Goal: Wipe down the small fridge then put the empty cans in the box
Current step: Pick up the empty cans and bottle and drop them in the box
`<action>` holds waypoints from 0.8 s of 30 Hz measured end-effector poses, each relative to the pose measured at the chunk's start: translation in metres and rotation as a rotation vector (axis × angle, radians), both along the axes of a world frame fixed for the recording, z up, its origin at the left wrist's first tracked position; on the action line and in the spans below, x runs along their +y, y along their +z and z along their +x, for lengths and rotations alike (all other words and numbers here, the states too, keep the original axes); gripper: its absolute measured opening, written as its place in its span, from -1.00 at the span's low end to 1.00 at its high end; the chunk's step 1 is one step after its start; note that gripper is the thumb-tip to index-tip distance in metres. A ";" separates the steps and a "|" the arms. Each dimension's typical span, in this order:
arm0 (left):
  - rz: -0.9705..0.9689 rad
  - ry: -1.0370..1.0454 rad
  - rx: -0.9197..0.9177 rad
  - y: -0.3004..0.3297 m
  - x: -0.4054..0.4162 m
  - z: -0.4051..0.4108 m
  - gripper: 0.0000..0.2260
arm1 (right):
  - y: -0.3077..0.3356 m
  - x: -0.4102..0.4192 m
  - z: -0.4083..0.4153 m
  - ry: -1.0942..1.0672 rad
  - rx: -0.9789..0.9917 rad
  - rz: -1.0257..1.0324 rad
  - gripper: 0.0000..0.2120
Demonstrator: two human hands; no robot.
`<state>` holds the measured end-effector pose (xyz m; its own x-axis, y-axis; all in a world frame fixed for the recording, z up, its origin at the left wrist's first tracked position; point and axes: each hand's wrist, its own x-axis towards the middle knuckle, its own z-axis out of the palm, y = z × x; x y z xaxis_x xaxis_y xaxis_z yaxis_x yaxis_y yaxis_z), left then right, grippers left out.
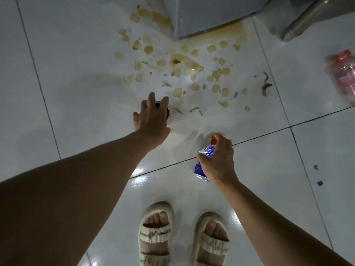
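My left hand [150,117] reaches down over a dark can [167,113] that stands on the white tiled floor; the fingers are spread above it and most of the can is hidden. My right hand [218,157] is closed around a crushed blue-and-white can [206,151], held a little above the floor. The grey small fridge [207,14] stands at the top of the view, only its lower corner showing.
Yellowish slices and green scraps [180,60] lie scattered in a wet spill in front of the fridge. A red-and-clear plastic package [343,75] lies at the right edge. My sandalled feet [182,237] stand at the bottom. A grey appliance [307,14] sits top right.
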<state>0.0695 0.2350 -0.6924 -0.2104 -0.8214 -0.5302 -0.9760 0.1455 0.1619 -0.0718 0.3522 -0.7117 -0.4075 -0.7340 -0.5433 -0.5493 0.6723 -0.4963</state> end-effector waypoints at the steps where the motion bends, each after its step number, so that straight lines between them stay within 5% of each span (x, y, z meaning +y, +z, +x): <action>1: -0.005 -0.004 0.001 -0.009 0.000 0.000 -0.31 | -0.009 0.003 -0.001 -0.020 0.014 -0.019 -0.38; 9: -0.102 -0.042 -0.020 -0.031 0.005 0.000 -0.45 | -0.044 0.031 -0.010 -0.121 0.101 -0.047 -0.38; 24: -0.086 -0.262 0.004 -0.016 0.036 -0.022 -0.43 | -0.069 0.030 -0.018 -0.422 0.045 0.237 -0.01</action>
<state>0.0475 0.2715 -0.7079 -0.4234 -0.7808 -0.4594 -0.9027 0.4063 0.1414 -0.0900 0.3819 -0.7809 -0.6701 -0.3579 -0.6502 -0.2218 0.9326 -0.2848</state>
